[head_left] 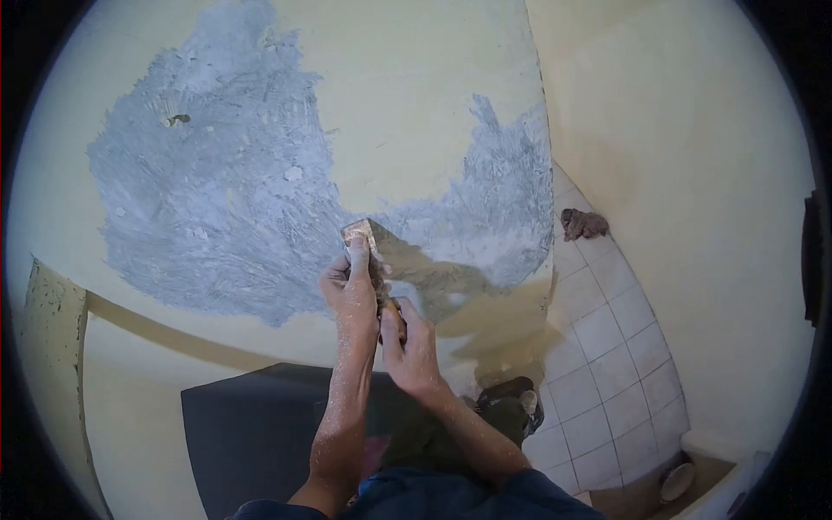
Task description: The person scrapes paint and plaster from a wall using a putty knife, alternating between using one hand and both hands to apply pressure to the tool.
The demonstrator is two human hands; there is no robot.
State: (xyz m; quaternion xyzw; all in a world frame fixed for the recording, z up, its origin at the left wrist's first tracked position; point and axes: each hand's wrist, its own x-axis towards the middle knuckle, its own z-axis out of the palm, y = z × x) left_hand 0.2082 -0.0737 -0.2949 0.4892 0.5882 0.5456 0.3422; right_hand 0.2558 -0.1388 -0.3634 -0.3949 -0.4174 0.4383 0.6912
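A metal scraper is pressed flat against a yellow wall, at the lower edge of a large grey patch where the paint is scraped off. My left hand is closed on the scraper just behind the blade, index finger stretched along it. My right hand grips the handle lower down. Both forearms are dusted with pale flecks. The handle itself is mostly hidden by my fingers.
A second yellow wall meets the first at a corner on the right. White floor tiles lie below, with a brown rag in the corner. A dark flat surface sits under my arms. A shoe shows near the tiles.
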